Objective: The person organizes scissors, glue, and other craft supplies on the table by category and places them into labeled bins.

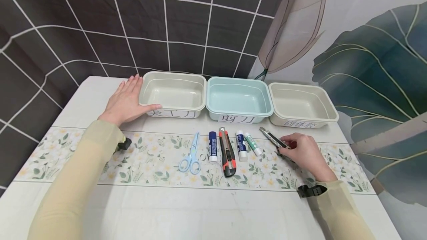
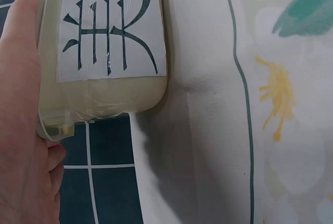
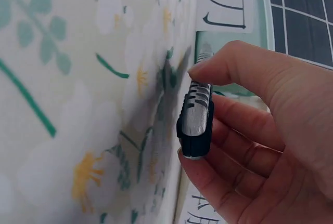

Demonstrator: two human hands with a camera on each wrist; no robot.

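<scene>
The silver cutter (image 1: 272,137) is held in the right hand (image 1: 305,153), pinched between thumb and curled fingers, with its far end directed ahead and to that hand's left. Whether the table (image 1: 200,214) is touched by it cannot be told. The left hand (image 1: 125,101) is laid against the left bin (image 1: 176,107), fingers nearly straight along its left side, thumb rested over the front rim.

Ahead of the right hand, the right bin (image 1: 307,119) is set near; the blue bin (image 1: 240,113) is placed ahead and leftward. To that hand's left, on the floral strip (image 1: 150,158), are laid in turn the green glue (image 1: 252,144), one blue glue (image 1: 241,145), the red cutter (image 1: 227,153), a second blue glue (image 1: 212,145) and the scissors (image 1: 192,155).

Room is left between the right hand and the table's right edge, and nearer the person. Counted are three bins, three glues, two cutters, one pair of scissors.
</scene>
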